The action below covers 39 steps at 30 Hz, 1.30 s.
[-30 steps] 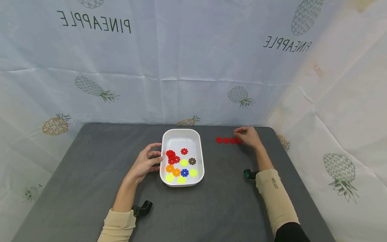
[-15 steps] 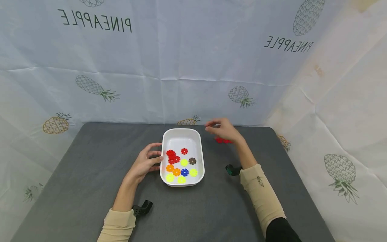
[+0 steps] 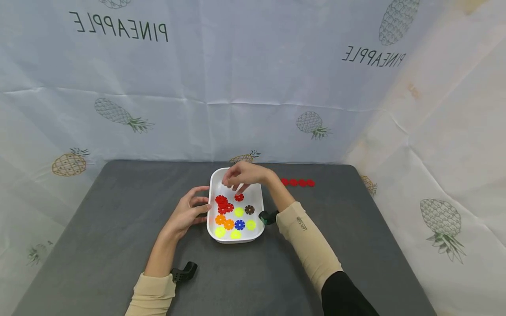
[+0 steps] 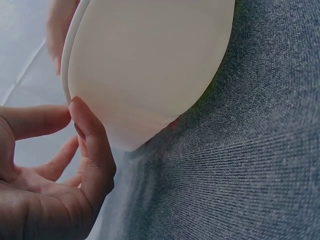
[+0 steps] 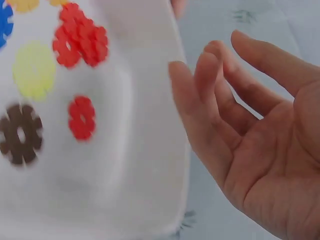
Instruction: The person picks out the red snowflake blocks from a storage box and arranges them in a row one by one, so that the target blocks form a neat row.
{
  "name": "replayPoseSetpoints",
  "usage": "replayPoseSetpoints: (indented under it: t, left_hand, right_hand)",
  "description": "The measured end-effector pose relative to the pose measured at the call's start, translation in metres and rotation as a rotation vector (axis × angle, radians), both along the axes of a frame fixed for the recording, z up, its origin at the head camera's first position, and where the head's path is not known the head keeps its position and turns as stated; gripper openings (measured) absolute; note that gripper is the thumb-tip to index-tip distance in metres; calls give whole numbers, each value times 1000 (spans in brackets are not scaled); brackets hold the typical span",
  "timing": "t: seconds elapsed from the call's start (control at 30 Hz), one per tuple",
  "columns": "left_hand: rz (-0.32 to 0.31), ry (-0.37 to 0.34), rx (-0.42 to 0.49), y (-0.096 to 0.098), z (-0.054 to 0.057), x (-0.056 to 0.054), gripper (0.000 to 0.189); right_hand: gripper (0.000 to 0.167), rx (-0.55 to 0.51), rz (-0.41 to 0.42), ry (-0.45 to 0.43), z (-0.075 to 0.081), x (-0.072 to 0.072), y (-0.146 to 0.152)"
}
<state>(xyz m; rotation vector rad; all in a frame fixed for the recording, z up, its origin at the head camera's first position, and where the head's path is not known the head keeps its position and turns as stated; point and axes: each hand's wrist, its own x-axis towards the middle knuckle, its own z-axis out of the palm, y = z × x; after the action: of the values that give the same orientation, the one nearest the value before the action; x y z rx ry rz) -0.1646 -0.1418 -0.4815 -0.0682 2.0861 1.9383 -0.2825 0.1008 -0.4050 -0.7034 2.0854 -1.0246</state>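
Observation:
A white plastic tray [image 3: 236, 240] holds notched, flower-shaped plastic discs. My left hand [image 3: 189, 212] grips its left side, thumb and fingers at the rim in the left wrist view. Over the far part of the tray, my right hand [image 3: 249, 174] hovers with loosely bent fingers and nothing between them in the right wrist view. Below it lies a single red disc [image 5: 81, 118]. A cluster of red discs [image 3: 223, 204] sits toward the tray's left side. Nearer me are orange discs [image 3: 228, 224], a blue disc [image 3: 239, 224], a brown disc [image 3: 249, 210] and several yellow discs [image 3: 239, 212].
On the grey tabletop [image 3: 308, 245], a row of red discs [image 3: 302, 182] lies right of the tray, close to the far edge. A pineapple-printed curtain [image 3: 245, 79] hangs behind the table and along its sides.
My right hand has left the row of red discs and swung left over the tray, uncovering the row. My left hand has kept its hold on the tray.

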Motion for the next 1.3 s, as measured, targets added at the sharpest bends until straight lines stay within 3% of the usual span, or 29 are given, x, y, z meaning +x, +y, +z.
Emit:
replayPoseSetpoints:
  t: [0.13,0.37,0.5,0.6,0.93,1.1,1.3]
  left_hand:
    - [-5,-1,0,-1,0,-1,63]
    - [-10,7,3,-1,-1,0,64]
    - [-9,7,2,-2,0,0,65]
    - [-9,6,0,-2,0,0,65]
    - [6,-3,-13,0,0,0,64]
    - [8,-9,-14,1,0,1,65]
    - [8,-8,-13,1,0,0,63]
  right_hand:
    - [33,57,16,-122,-13,-1,-18]
    - [32,77,-35,-399,-38,2,-35]
    - [28,46,-73,-450,-47,1,-39]
    - [26,19,-98,-408,-50,0,-41]
    - [27,11,-214,-134,-49,-5,-37]
    - [33,5,-291,-4,-56,-7,-36]
    - [34,34,-315,121,-66,-7,-35]
